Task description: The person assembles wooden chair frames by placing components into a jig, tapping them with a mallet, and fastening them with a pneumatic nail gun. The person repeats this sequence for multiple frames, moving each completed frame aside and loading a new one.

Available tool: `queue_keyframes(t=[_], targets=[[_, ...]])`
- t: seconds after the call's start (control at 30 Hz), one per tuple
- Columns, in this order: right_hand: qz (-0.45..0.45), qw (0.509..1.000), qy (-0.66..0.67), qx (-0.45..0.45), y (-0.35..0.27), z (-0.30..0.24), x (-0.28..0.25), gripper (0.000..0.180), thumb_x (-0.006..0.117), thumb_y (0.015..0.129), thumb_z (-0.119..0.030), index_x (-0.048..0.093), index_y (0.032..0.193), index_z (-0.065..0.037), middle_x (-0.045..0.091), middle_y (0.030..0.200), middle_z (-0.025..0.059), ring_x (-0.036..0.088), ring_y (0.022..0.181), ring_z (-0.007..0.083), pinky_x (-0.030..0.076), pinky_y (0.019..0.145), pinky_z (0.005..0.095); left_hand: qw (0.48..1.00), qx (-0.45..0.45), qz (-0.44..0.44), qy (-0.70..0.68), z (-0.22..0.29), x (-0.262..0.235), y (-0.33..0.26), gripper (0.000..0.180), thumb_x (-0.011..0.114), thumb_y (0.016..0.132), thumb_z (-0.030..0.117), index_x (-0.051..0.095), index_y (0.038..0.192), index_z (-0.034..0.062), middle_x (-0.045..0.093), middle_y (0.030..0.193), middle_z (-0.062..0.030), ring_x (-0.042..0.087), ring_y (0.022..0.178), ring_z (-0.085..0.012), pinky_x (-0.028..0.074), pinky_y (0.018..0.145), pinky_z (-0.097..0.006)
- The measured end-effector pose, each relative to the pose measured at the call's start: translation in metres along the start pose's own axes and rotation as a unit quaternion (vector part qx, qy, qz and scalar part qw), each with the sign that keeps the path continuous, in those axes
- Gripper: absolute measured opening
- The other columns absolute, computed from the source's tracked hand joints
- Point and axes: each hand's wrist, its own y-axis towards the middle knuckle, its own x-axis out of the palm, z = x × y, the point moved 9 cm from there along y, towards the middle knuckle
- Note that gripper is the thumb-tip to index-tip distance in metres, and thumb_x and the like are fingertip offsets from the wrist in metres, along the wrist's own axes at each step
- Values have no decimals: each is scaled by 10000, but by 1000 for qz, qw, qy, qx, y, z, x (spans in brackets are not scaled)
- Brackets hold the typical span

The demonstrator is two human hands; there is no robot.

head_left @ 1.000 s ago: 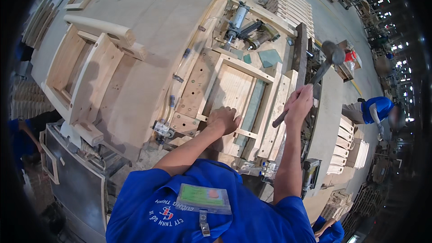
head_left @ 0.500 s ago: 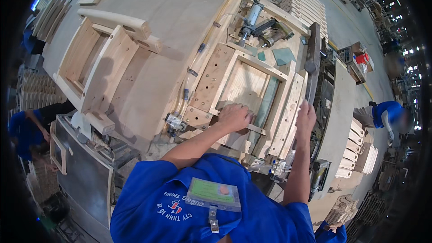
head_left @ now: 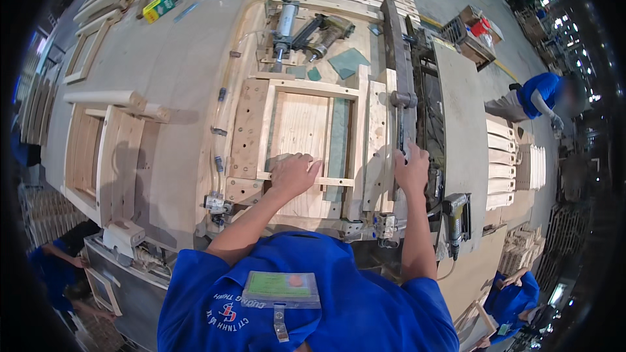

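A rectangular wooden frame (head_left: 314, 87) lies in a pneumatic clamping jig, around a pale wooden panel (head_left: 301, 120) with a greenish strip (head_left: 337, 130) along its right side. My left hand (head_left: 295, 173) is over the near rail (head_left: 336, 182), its fingers bent around the wood and the fingertips partly hidden. To the right, my right hand (head_left: 412, 168) is beside the long dark metal bar (head_left: 393, 45). Its thumb and fingers are apart, and nothing shows clearly between them. A drilled wooden block (head_left: 246, 130) borders the frame on the left.
Behind the frame are an air cylinder (head_left: 285, 23), a nail gun (head_left: 331, 36) and greenish scraps (head_left: 349, 62). Another nail gun (head_left: 458, 218) hangs at the right. An assembled wooden piece (head_left: 107, 156) stands on the left. Co-workers in blue (head_left: 541, 94) are around the edges.
The whole view has swung, so the jig now appears upright and further left. My left hand stays at the near rail. My right hand stays by the metal bar, its fingers more spread.
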Motion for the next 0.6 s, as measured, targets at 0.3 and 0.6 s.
queue_keyframes(t=[0.3, 0.6], targets=[[57, 969, -154, 186, -90, 171, -127, 621, 724, 914, -176, 514, 1485, -48, 619, 1294, 281, 606, 1204, 484, 492, 1022, 556, 999, 37, 40, 3, 5, -1, 0, 306, 658, 987, 365, 798, 978, 93, 775, 896, -112, 727, 889, -341, 558, 805, -486], [36, 974, -142, 171, -91, 191, -123, 665, 706, 842, -134, 495, 1465, -38, 688, 1202, 302, 652, 1156, 516, 520, 995, 564, 1000, 19, -8, -16, 3, 1, 0, 373, 615, 1013, 407, 781, 1099, 84, 775, 1018, -137, 733, 968, -350, 570, 885, -506]])
